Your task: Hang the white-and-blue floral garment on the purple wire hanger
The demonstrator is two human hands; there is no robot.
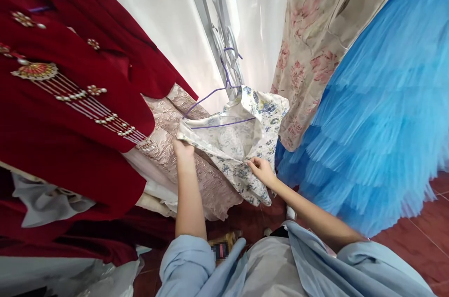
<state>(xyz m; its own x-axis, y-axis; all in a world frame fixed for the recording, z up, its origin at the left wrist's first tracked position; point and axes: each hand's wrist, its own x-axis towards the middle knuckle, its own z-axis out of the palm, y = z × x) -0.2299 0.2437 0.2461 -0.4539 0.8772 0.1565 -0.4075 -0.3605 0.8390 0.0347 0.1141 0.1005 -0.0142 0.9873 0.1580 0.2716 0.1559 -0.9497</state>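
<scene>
A white sleeveless top (268,119) with a blue and yellow floral print hangs from a purple wire hanger (206,96). Its neckline gapes, and the hanger's lower bar shows inside it. My left hand (184,148) grips the shoulder edge at the left, its fingers partly hidden by the cloth. At the lower point of the neckline, my right hand (261,170) pinches the fabric between thumb and fingers. The hanger's hook hangs at a grey metal rack (213,30), among other hooks.
Close on the left hang a dark red velvet garment (105,156) with beaded tassels and a pink textured dress (206,184). To the right are a beige floral dress (308,54) and a layered blue tulle skirt (368,114). White curtains (154,11) hang behind. Red tiles (417,227) cover the floor.
</scene>
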